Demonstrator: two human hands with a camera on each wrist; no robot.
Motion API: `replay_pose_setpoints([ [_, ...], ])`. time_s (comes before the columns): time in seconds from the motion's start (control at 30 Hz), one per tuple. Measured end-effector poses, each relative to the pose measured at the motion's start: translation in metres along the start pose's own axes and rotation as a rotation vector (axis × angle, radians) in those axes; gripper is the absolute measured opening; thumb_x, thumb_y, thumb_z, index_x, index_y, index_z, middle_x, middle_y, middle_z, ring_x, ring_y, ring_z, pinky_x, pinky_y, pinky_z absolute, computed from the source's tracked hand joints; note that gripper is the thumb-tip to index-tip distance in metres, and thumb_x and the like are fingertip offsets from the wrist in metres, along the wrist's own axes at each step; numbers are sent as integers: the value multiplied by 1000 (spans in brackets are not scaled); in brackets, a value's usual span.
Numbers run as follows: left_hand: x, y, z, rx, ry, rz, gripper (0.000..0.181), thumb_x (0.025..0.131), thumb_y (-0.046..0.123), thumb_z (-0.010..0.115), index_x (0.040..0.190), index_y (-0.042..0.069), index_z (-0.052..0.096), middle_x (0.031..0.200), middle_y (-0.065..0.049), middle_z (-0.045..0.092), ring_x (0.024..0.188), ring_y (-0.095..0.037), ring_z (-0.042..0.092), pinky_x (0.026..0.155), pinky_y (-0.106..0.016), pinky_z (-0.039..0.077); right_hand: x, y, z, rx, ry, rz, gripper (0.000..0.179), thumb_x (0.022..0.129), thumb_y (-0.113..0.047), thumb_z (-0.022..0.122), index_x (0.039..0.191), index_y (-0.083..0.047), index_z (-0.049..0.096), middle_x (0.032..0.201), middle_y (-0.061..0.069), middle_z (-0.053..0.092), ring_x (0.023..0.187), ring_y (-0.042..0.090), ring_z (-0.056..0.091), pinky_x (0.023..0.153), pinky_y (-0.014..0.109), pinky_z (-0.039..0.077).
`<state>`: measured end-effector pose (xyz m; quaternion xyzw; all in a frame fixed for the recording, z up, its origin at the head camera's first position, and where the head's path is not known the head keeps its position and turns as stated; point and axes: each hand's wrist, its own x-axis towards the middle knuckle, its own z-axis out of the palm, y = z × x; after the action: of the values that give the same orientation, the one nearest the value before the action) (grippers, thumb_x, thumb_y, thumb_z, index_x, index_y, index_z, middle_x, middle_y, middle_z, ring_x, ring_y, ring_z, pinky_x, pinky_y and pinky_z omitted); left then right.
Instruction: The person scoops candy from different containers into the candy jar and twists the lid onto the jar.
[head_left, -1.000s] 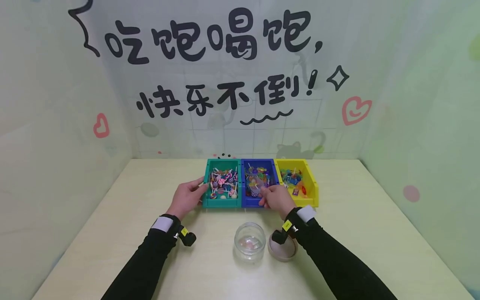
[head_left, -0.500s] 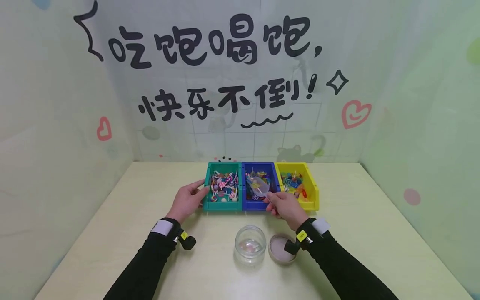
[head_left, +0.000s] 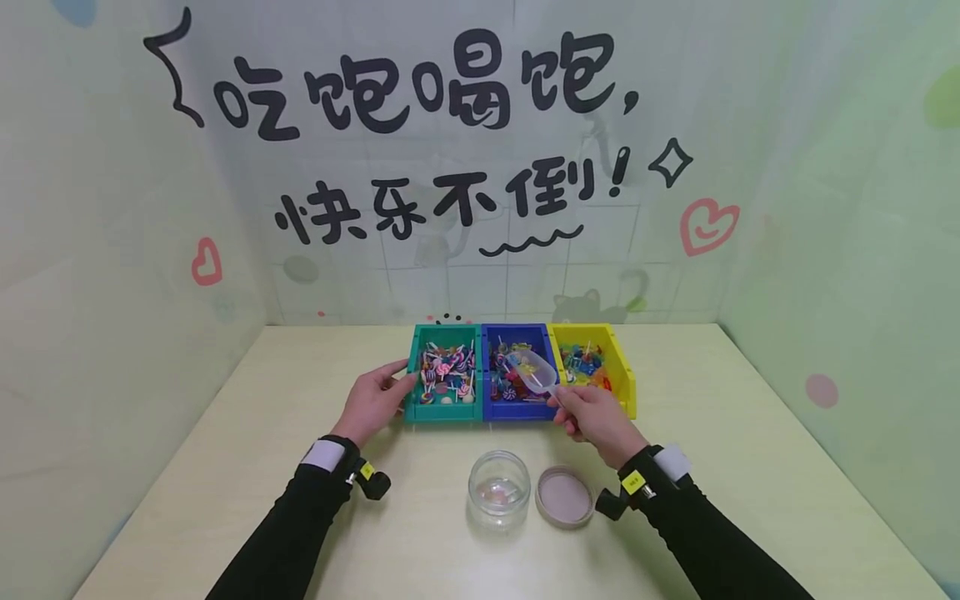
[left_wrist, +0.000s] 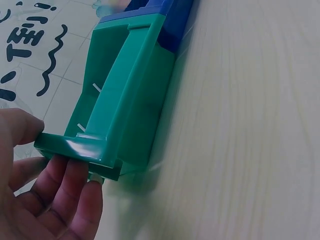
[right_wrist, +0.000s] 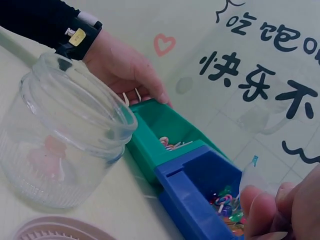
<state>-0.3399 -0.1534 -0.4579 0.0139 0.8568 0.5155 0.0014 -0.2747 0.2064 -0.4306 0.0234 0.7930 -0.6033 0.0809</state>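
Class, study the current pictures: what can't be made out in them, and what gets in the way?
Head: what the clear scoop holds, if anything; too small and see-through to tell.
Head: part of the yellow bin, covered by the right hand.
Left wrist: most of what the green bin holds, hidden by its walls.
Right wrist: part of the lid, cut off by the bottom edge.
Right wrist: what the pinkish shapes in the jar are; blurred.
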Motion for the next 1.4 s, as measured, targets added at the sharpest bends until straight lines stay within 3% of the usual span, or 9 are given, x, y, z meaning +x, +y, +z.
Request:
replay_pose_setpoints([
  [0.27,-11,-1,-6,39,58,19,63,112,39,64,165,8,47,124,-18,66,96,-26,70,74,-25,57,-17,-5,-15,-8,-51,-44,46,118,-35,52,127,8,66,84,2,60,72,14,52,63,22,43],
  [0.4,-21,6,-11,-25,99,38,61,113,38,63,165,11,46,127,-17,64,103,-32,72,77,-24,58,-27,-9,-25,-18,-50,-33,44,117,-36,53,124,4,68,83,0,60,71,14,52,63,22,43],
  [0.53,-32,12,-13,-68,75,93,57,113,39,63,163,15,49,126,-16,66,109,-35,75,83,-26,62,-38,-10,-35,-26,-66,-32,44,117,-40,54,122,2,68,82,0,58,70,13,51,63,23,42],
  [0.7,-48,17,-7,-67,-46,165,57,112,42,64,161,16,53,130,-15,67,113,-35,74,89,-33,65,-51,-8,-47,-25,-84,-28,46,116,-43,54,120,1,67,81,-1,55,69,12,49,63,23,41],
  [0.9,-66,19,7,-40,-223,201,57,110,45,66,162,25,53,146,-11,67,125,-35,71,101,-45,64,-66,-8,-58,-42,-103,-29,44,117,-42,54,118,0,67,82,-2,52,68,11,48,61,23,41],
  [1.2,-82,19,25,-93,-437,220,81,102,40,80,168,12,42,165,-20,52,146,-44,59,109,-52,61,-80,-8,-74,-76,-157,-7,41,117,-43,53,112,-5,69,80,-3,52,67,12,46,59,23,38],
  [1.4,-90,19,37,-79,-522,251,96,92,37,91,168,9,40,169,-17,49,153,-41,52,121,-59,50,-86,-7,-77,-85,-222,7,39,117,-40,52,108,-6,69,78,-2,52,65,12,44,57,23,35],
])
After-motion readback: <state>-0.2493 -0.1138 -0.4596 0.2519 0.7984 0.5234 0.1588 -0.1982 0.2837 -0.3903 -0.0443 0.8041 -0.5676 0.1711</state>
